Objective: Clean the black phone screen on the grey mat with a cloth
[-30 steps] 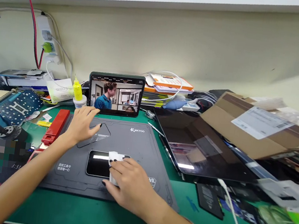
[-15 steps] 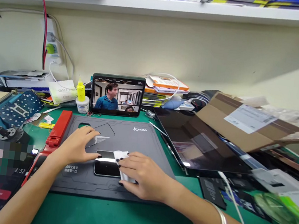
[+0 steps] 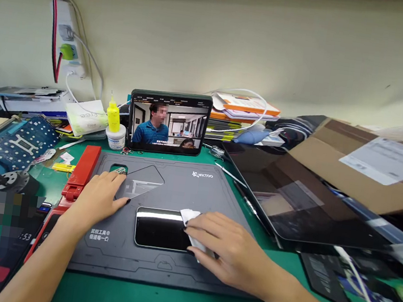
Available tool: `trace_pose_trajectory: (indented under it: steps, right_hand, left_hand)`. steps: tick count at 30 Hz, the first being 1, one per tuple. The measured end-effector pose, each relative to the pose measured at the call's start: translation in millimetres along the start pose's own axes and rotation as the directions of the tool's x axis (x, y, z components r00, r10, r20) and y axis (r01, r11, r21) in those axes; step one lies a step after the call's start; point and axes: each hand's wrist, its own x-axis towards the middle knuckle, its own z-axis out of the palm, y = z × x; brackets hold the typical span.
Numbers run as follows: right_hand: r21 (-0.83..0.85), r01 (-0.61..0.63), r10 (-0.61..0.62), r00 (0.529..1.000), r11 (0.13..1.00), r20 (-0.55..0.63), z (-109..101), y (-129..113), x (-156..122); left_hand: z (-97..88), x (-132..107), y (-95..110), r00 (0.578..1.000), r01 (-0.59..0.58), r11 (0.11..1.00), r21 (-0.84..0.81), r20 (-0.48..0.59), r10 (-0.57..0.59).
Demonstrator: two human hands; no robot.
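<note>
Smartphone (image 3: pixel 159 228), one, black, glossy, lying flat on a grey WKTOO repair mat (image 3: pixel 183 173), screen up. Right hand (image 3: pixel 229 246), one: palm down over the phone's right end, fingers (image 3: pixel 214 227) curled and closed on a white cloth (image 3: pixel 190 217), one, pressed to the glass. Left hand (image 3: pixel 101 197), one: flat on the mat, fingers (image 3: pixel 114 179) spread open, gripping nothing, tips at the edge of a clear plastic sheet (image 3: pixel 143 183), one. Around the mat: one red bar (image 3: pixel 82 170), one upright tablet (image 3: pixel 168 123), one yellow bottle (image 3: pixel 113 115), one white tub (image 3: pixel 116 137), all on a green worktop (image 3: pixel 174 301).
</note>
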Motion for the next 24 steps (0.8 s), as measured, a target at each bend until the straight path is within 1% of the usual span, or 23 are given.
trace_pose_trajectory:
  steps: [3,5,7,9,11,13,16,17,19,22,24]
  right_hand:
    - [-0.061,-0.003,0.003,1.0,0.998,-0.012,2,8,-1]
    - [-0.093,-0.002,0.001,1.0,0.996,-0.014,3,11,-2]
    - [-0.114,0.0,0.0,1.0,0.994,0.0,3,13,-3]
    - [-0.138,-0.007,0.012,1.0,0.99,0.029,1,14,-4]
    - [-0.166,-0.043,0.054,0.997,0.985,0.059,-2,15,-4]
    - [-0.184,-0.123,0.138,0.988,0.975,0.074,-7,16,-4]
    - [-0.188,-0.245,0.269,0.956,0.951,0.118,-12,18,-3]
    - [-0.191,-0.26,0.288,0.947,0.947,0.14,-13,19,-3]
    - [-0.202,-0.253,0.289,0.942,0.946,0.171,-14,21,-3]
    - [-0.254,-0.257,0.299,0.943,0.932,0.144,-16,27,-9]
    - [-0.327,-0.312,0.349,0.935,0.892,0.059,-20,33,-15]
  left_hand:
    - [-4.9,0,3,1.0,0.015,1.0,0.018,-0.019,-0.015]
    - [-9.1,1,6,0.998,0.053,0.998,0.02,-0.036,-0.052]
    - [-12.5,0,8,0.993,0.1,0.995,0.005,-0.061,-0.099]
    - [-14.0,0,9,0.989,0.113,0.993,-0.04,-0.091,-0.116]
    - [-13.5,-2,9,0.988,0.081,0.991,-0.11,-0.122,-0.095]
    - [-11.9,-3,8,0.986,0.039,0.983,-0.179,-0.152,-0.066]
    - [-10.4,-4,7,0.981,-0.006,0.973,-0.232,-0.191,-0.04]
    - [-10.5,-4,7,0.979,-0.012,0.971,-0.239,-0.202,-0.037]
    - [-11.0,-4,7,0.976,-0.019,0.97,-0.242,-0.216,-0.035]
    - [-11.5,-4,6,0.975,-0.035,0.97,-0.24,-0.221,-0.02]
    - [-11.1,-4,6,0.975,-0.064,0.966,-0.249,-0.22,0.008]
